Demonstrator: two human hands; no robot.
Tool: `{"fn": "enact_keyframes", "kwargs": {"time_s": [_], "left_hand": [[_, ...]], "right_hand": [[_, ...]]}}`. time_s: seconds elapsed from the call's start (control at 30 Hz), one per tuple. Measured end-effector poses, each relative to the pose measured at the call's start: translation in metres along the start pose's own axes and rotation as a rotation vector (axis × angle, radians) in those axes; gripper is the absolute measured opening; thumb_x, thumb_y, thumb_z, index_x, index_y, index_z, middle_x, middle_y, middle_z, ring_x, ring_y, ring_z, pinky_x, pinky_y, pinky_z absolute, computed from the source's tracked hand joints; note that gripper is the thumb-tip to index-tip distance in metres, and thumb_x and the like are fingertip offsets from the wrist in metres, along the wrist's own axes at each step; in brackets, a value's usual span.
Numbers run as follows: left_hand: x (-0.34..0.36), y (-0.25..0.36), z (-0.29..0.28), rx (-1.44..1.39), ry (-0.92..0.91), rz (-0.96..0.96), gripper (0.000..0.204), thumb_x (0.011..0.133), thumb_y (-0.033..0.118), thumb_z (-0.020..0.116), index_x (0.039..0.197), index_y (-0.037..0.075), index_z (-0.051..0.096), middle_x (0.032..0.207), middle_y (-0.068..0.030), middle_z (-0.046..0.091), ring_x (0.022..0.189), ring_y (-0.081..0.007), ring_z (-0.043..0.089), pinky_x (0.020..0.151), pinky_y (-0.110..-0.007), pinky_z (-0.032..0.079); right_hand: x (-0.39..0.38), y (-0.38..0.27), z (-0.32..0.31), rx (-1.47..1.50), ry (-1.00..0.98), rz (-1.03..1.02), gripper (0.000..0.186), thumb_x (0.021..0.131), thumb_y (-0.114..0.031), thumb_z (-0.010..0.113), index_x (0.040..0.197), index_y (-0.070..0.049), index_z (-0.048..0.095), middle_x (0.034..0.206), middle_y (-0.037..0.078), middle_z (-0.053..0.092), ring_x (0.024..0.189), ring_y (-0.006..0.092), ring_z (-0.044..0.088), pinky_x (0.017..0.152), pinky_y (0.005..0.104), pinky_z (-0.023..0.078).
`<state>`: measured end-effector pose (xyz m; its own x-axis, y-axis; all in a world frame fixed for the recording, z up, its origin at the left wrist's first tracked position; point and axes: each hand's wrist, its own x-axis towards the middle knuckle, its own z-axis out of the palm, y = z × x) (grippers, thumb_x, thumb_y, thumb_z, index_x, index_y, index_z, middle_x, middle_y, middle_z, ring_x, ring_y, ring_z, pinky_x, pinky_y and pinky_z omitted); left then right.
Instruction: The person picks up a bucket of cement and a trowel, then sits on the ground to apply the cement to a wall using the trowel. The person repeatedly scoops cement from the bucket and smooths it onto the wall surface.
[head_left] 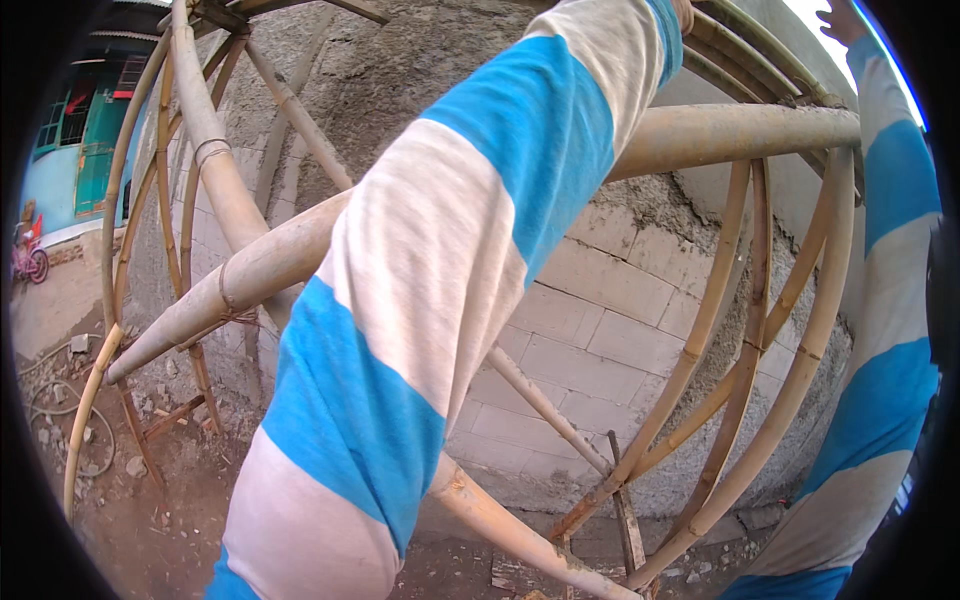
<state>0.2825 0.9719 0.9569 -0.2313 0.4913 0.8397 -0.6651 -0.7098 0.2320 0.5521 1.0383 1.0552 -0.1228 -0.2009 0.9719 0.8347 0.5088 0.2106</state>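
Bamboo pole (735, 135) — behind striped left sleeve (430, 270)

Below me spreads the bare brown earth ground (110, 540). On it I see a thin, pale, looping hose (50, 411), scattered rough grey stones (135, 466) and, far to my left, a small pink bicycle (30, 262).

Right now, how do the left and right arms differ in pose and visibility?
The left arm slants across the middle of the view, in front of the thick bamboo pole; the right arm runs up the right rim. The left hand is mostly cut off by the top edge; the right hand shows more, including fingers. Both are raised, in blue and white striped sleeves.
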Motion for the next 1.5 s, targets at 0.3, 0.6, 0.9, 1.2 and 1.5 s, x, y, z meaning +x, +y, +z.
{"fn": "enact_keyframes", "kwargs": {"time_s": [0.3, 0.6, 0.9, 1.2, 1.5], "left_hand": [[-0.085, 0.016, -0.057, 0.679, 0.130, 0.001, 0.095, 0.092, 0.075, 0.040, 0.145, -0.004, 0.041, 0.144, -0.0250, 0.046, 0.130, -0.0365, 0.047, 0.109, -0.047, 0.035], [-0.347, 0.026, -0.174, 1.420, 0.191, 0.572, 0.056, 0.098, 0.045, 0.060, 0.118, -0.007, 0.062, 0.123, -0.0186, 0.061, 0.119, -0.0264, 0.056, 0.103, -0.035, 0.040], [-0.852, -0.018, -0.287, 0.544, 1.391, -1.155, 0.069, 0.096, 0.053, 0.057, 0.131, -0.006, 0.051, 0.126, -0.0268, 0.058, 0.107, -0.0374, 0.063, 0.083, -0.043, 0.056], [-1.127, 0.041, -0.231, -0.243, 1.614, -0.792, 0.098, 0.094, 0.073, 0.037, 0.154, -0.002, 0.018, 0.147, -0.0323, 0.036, 0.130, -0.0433, 0.047, 0.102, -0.056, 0.046], [-1.291, 0.168, -0.217, -0.488, 1.883, -0.291, 0.095, 0.091, 0.076, 0.040, 0.155, 0.008, 0.021, 0.136, -0.0293, 0.046, 0.126, -0.0473, 0.049, 0.099, -0.063, 0.046]], "right_hand": [[-0.082, 0.078, -0.091, 0.015, 0.150, -0.129, 0.029, 0.101, -0.026, 0.059, 0.100, 0.002, 0.066, 0.083, 0.003, 0.062, 0.079, 0.0079, 0.058, 0.072, 0.0251, 0.047], [-0.385, -0.004, -0.181, 0.498, -0.480, 0.284, 0.021, 0.100, -0.017, 0.057, 0.095, 0.003, 0.062, 0.090, 0.004, 0.059, 0.088, 0.0119, 0.054, 0.083, 0.0267, 0.042], [-0.666, -0.191, -0.217, 1.425, -2.051, 0.857, 0.064, 0.087, -0.035, 0.075, 0.132, 0.006, 0.055, 0.107, 0.021, 0.069, 0.098, 0.0286, 0.069, 0.080, 0.0376, 0.057], [-0.974, -0.358, -0.268, 1.040, -2.527, 0.184, 0.043, 0.089, -0.029, 0.072, 0.112, 0.006, 0.066, 0.089, 0.015, 0.071, 0.083, 0.0197, 0.068, 0.072, 0.0333, 0.053], [-1.182, -0.650, -0.313, 1.055, -2.858, 0.267, 0.043, 0.090, -0.028, 0.072, 0.114, 0.007, 0.062, 0.084, 0.010, 0.070, 0.068, 0.0163, 0.064, 0.063, 0.0304, 0.051]]}}
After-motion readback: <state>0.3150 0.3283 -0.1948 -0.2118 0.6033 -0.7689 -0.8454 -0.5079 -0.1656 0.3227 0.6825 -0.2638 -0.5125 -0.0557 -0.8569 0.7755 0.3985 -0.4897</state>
